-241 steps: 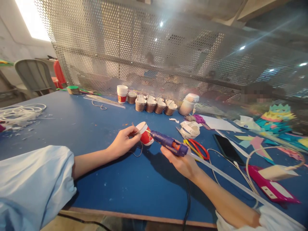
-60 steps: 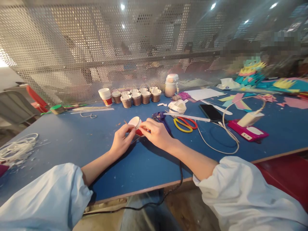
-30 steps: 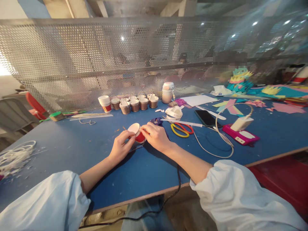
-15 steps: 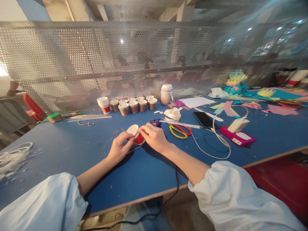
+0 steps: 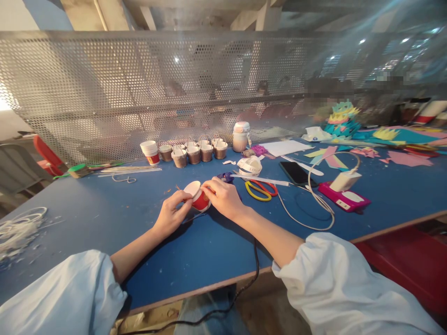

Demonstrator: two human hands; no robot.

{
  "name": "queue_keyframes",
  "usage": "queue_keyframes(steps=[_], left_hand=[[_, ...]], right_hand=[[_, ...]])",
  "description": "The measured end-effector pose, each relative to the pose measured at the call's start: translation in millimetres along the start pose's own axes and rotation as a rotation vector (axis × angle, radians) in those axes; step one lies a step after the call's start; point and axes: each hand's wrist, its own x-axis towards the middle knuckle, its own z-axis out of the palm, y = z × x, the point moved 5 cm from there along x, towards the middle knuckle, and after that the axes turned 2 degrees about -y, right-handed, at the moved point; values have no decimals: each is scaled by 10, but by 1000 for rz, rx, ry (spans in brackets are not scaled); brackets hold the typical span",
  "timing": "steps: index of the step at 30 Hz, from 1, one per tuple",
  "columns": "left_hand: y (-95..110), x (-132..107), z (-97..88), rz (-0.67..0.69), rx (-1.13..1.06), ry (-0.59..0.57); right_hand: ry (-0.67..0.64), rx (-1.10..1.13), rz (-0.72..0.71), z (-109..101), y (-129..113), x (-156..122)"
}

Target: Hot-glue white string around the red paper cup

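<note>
over the middle of the blue table (image 5: 195, 256), left hand (image 5: 171, 214) at eight o'clock and right hand (image 5: 223, 199) at three pinch the tilted paper cup (image 5: 200, 203) by its rim, seemingly for steadiness.

Red cup (image 5: 200, 203): looked to be smooth paper. Tabletop (image 5: 195, 265): was smooth, matt. Screen (image 5: 118, 83): appeared perforated metal.

The red cup (image 5: 201, 202), white inside, tilts left

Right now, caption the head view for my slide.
Left hand and right hand on a red cup, scissors nearby.
</note>
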Motion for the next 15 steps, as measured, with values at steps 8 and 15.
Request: queue_keyframes(steps=[8, 15], left_hand=[[3, 4, -20, -1, -10, -15], [-56, -10, -24, -82, -30, -9]], right_hand=[[14, 49, 20, 3, 9, 5], [26, 140, 61, 10, 13, 10]])
